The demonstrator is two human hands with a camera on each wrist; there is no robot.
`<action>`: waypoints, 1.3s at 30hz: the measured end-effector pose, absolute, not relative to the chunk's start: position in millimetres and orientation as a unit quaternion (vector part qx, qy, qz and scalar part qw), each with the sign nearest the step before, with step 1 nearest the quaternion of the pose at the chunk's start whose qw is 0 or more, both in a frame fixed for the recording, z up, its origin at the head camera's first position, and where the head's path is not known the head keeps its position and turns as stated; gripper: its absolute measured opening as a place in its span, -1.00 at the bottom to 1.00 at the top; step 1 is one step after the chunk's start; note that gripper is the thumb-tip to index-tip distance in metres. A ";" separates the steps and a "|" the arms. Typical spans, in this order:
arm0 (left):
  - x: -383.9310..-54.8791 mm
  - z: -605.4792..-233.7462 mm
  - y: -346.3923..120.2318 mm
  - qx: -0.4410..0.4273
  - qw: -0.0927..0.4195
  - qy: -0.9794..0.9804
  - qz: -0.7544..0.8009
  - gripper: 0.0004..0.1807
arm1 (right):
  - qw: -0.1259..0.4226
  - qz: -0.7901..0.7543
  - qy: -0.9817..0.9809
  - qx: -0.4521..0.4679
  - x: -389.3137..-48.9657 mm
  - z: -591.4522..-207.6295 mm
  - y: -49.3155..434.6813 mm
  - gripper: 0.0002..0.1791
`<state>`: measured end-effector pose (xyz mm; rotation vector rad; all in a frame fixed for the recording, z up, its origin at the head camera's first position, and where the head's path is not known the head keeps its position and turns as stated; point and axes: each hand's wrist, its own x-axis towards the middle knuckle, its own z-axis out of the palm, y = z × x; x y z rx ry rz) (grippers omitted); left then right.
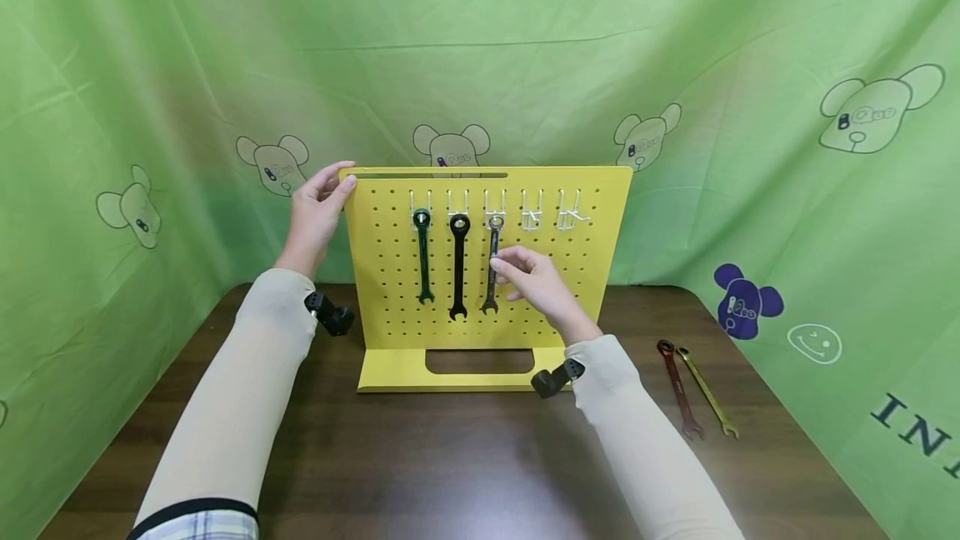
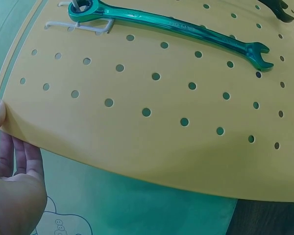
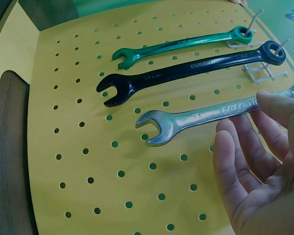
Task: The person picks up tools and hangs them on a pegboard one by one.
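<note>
A yellow pegboard (image 1: 555, 290) stands upright on the table. My left hand (image 1: 313, 219) grips its upper left corner, thumb in front and fingers behind, as the left wrist view also shows. My right hand (image 1: 542, 283) pinches the shaft of a silver combination wrench (image 3: 186, 122), whose ring end is at the third white hook. To its left hang a black wrench (image 1: 459, 265) and a green wrench (image 1: 424, 261), each by its ring end with the open end down. In the right wrist view, the fingers partly cover the silver wrench's upper shaft.
Two more white hooks (image 1: 532, 211) on the board's right side hold no wrench. A red wrench (image 1: 679, 390) and a yellow-green wrench (image 1: 707, 392) lie on the brown table (image 1: 450, 457) at the right. A green printed curtain (image 1: 480, 65) surrounds the table.
</note>
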<state>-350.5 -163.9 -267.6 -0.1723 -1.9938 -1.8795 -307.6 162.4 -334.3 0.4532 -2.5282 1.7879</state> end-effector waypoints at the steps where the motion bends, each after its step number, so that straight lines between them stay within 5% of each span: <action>1: -350.6 -267.8 -164.1 -0.062 0.196 -0.712 -0.671 -0.60 | 0.006 0.572 -0.808 0.145 -307.2 -334.7 162.7 -0.51; 39: -349.0 -266.1 -163.9 -0.060 0.197 -0.709 -0.674 -0.59 | -0.042 0.506 -0.848 0.152 -283.9 -359.3 228.1 -0.48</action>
